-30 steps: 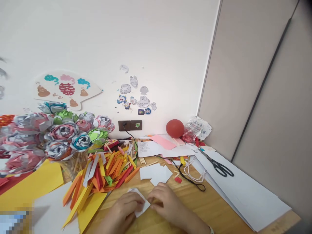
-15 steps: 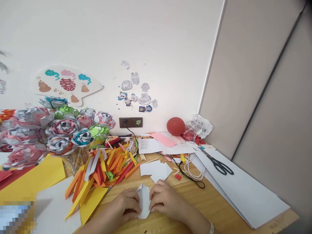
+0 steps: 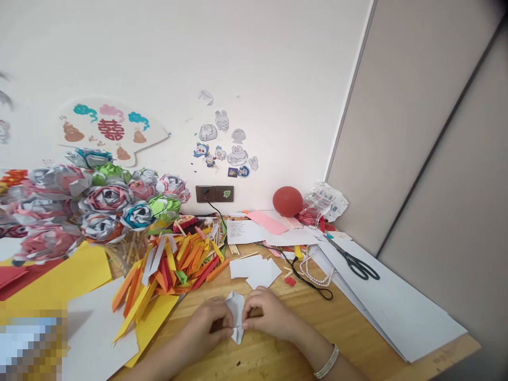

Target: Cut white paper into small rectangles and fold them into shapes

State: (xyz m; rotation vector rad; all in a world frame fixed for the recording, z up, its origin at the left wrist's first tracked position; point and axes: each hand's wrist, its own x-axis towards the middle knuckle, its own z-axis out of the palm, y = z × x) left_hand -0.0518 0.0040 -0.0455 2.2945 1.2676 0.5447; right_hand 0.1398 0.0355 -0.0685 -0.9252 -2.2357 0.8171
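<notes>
Between my hands is a small white piece of paper (image 3: 237,307) with folded, angled edges, low over the wooden table (image 3: 210,360). My left hand (image 3: 214,320) pinches its left edge near the lower end. On the right edge, my right hand (image 3: 264,312) grips with thumb and fingertips; a bracelet circles that wrist. Just beyond lie white paper pieces (image 3: 256,270). To the left is a heap of folded orange, yellow and red paper strips (image 3: 174,264).
Paper flowers (image 3: 107,201) stand at the left behind yellow sheets (image 3: 87,270). Black scissors (image 3: 355,262) rest on white sheets (image 3: 400,301) at the right. A red balloon (image 3: 288,201), a pearl string (image 3: 313,270) and a black cord (image 3: 317,291) lie toward the back.
My fingertips have come closer together at the lower part of the white paper, which now looks narrower and creased there. The view has shifted slightly.
</notes>
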